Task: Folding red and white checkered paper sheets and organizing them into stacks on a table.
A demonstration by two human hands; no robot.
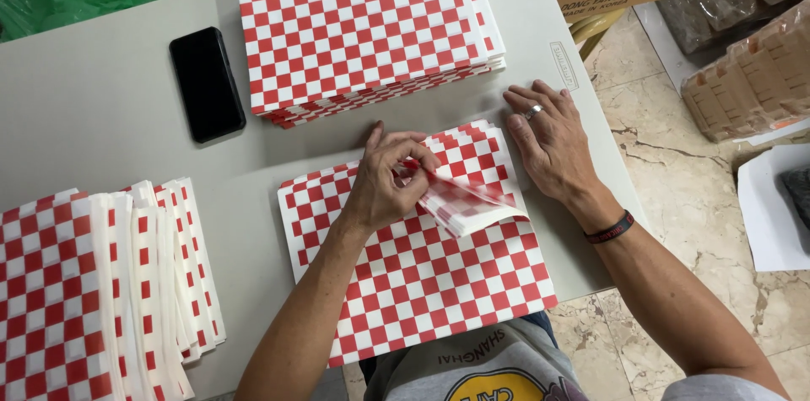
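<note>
Checked paper sheet (pixel 413 274) pinched by left hand (pixel 384 186); right hand (pixel 553 144) flat.

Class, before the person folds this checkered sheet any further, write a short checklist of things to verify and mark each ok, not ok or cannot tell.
1. Left hand pinches the lifted corner of the checkered sheet: ok.
2. Right hand lies flat by the sheet's right edge, steadying it: ok.
3. Sheet lies fully on the table: not ok, its near edge overhangs.
4. Black phone is apart from the sheet: ok.
5. Flat stack is apart from the sheet: ok.
6. Only one sheet is pinched: cannot tell.
</note>
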